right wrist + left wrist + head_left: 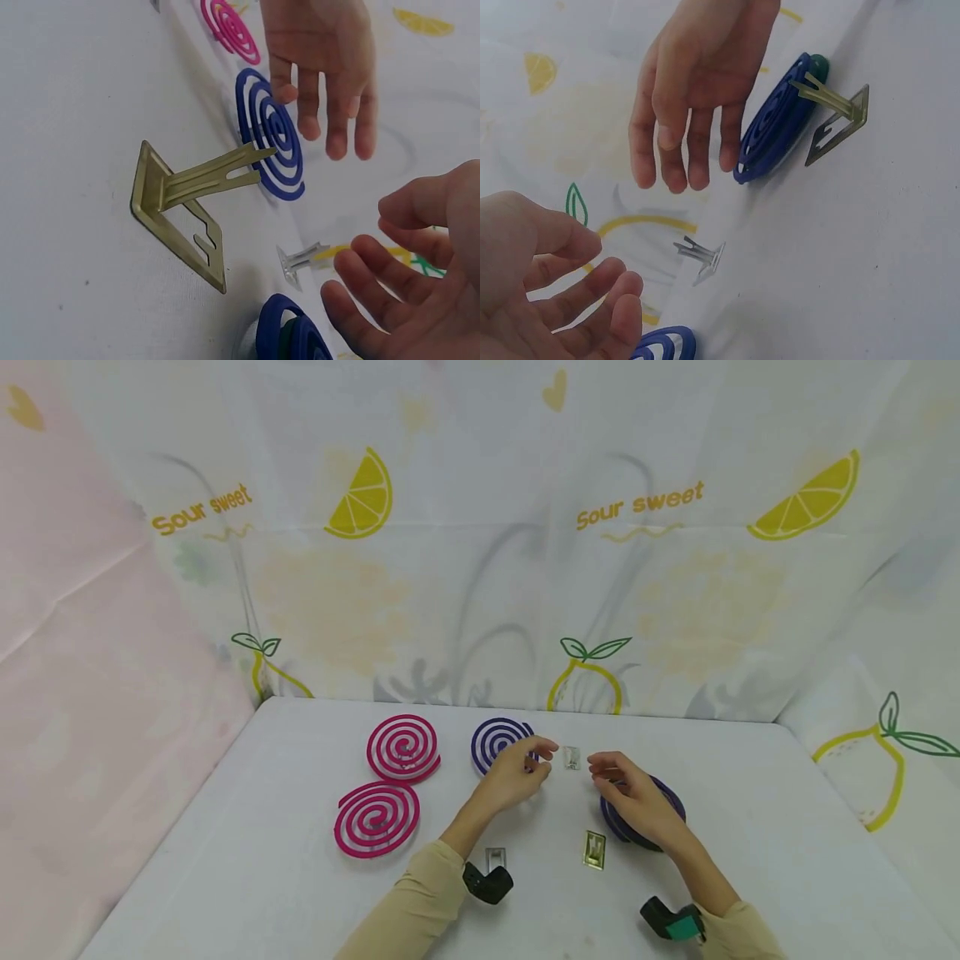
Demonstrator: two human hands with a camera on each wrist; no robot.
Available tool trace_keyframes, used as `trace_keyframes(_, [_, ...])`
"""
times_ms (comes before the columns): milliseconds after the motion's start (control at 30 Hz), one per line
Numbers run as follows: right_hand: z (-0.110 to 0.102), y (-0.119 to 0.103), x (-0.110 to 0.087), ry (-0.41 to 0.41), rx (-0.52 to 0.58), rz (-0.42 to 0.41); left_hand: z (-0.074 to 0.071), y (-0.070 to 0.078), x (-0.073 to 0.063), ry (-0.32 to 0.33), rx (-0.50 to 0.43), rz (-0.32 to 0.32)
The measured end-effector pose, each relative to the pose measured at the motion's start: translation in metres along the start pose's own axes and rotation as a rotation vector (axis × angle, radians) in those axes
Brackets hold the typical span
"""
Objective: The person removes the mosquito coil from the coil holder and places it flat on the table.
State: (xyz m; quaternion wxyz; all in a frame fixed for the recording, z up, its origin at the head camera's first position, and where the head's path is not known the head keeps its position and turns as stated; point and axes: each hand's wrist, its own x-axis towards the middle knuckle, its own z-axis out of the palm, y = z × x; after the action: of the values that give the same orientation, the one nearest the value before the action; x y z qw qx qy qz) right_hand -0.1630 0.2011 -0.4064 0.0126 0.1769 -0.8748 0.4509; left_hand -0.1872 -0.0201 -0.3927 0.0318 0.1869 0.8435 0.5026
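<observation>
My left hand (pixel 517 772) hangs over the right part of a blue mosquito coil (pixel 489 745), fingers loosely bent and holding nothing. Across from it, my right hand (pixel 636 800), also empty with relaxed fingers, is above a stack of dark blue coils (pixel 670 793) with a green one (pixel 821 67) at its bottom. Between and beyond the hands stands a small silver coil stand (pixel 572 758), its forked prong raised in the left wrist view. A gold coil stand (pixel 594 850) with an upright forked prong (pixel 217 176) sits nearer me, left of the stack.
Two pink mosquito coils (pixel 403 747) (pixel 377 819) lie at the left, one behind the other, with metal showing at their centres. Another silver stand (pixel 496 858) is partly hidden by the left wrist camera (pixel 489 885). A lemon-print cloth (pixel 465 610) hangs behind the white table (pixel 247 860).
</observation>
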Motion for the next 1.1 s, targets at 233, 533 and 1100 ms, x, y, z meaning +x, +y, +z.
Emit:
trace_keyframes(233, [0.005, -0.003, 0.007, -0.030, 0.070, -0.004, -0.007, -0.007, 0.001, -0.001, -0.020, 0.026])
trace_keyframes(533, [0.009, -0.004, 0.013, -0.062, 0.127, 0.048, -0.014, -0.013, 0.000, 0.033, 0.005, 0.013])
trace_keyframes(1100, [0.018, -0.005, 0.030, -0.132, 0.173, 0.072, -0.038, -0.028, 0.003, 0.305, 0.016, 0.056])
